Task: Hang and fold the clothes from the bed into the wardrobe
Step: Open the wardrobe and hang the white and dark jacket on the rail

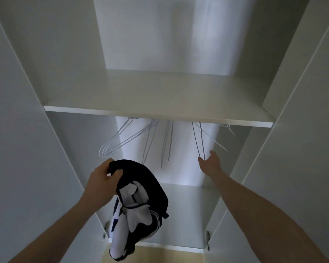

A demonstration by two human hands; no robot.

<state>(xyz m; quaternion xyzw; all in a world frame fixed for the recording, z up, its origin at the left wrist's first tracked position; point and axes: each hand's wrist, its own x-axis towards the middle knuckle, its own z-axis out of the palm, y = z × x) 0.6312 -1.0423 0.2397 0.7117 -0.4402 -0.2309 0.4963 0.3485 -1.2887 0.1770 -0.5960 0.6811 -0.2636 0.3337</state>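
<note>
My left hand [103, 179] grips the top of a dark navy and white garment [139, 207], which hangs bunched in front of the open white wardrobe [160, 95]. Several thin wire hangers [152, 141] dangle below the wardrobe's upper shelf. My right hand [211, 164] reaches into the hanging space with fingers stretched out, its fingertips at the lower end of one wire hanger [199, 145] on the right. Whether the fingers touch that hanger I cannot tell.
The lower shelf [188, 205] of the wardrobe lies under the hangers. Open doors flank the space, the left door [17, 130] and the right door [302, 130]. Metal hinges [207, 242] sit at the bottom corners. A strip of wooden floor [160, 256] shows below.
</note>
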